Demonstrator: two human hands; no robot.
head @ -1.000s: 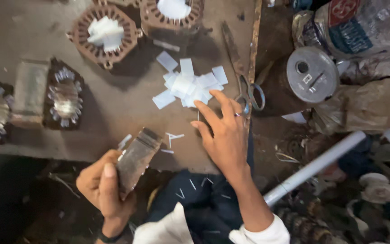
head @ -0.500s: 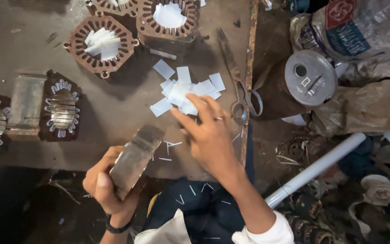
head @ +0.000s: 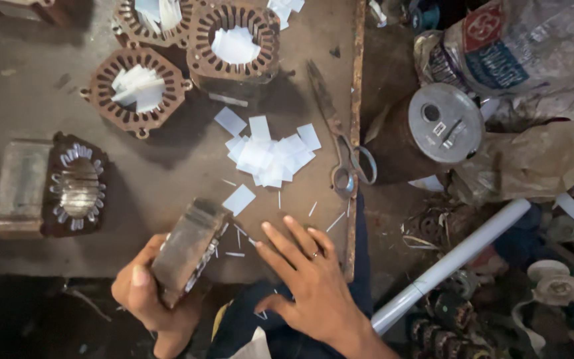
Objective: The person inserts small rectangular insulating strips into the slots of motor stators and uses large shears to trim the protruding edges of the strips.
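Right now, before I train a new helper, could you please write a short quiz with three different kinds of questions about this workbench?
1. True or false: the left hand holds a rusty stator core.
2. Which tool lies by the table's right edge? A) scissors B) hammer C) pliers
3. Fill in: the right hand lies flat with its fingers ____.

Key
1. True.
2. A, the scissors, beside the pile of white paper pieces.
3. Spread, near one loose paper piece on the table.

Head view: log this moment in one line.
left hand: holds stator | right hand: flat on table, empty | paper slips: piled beyond
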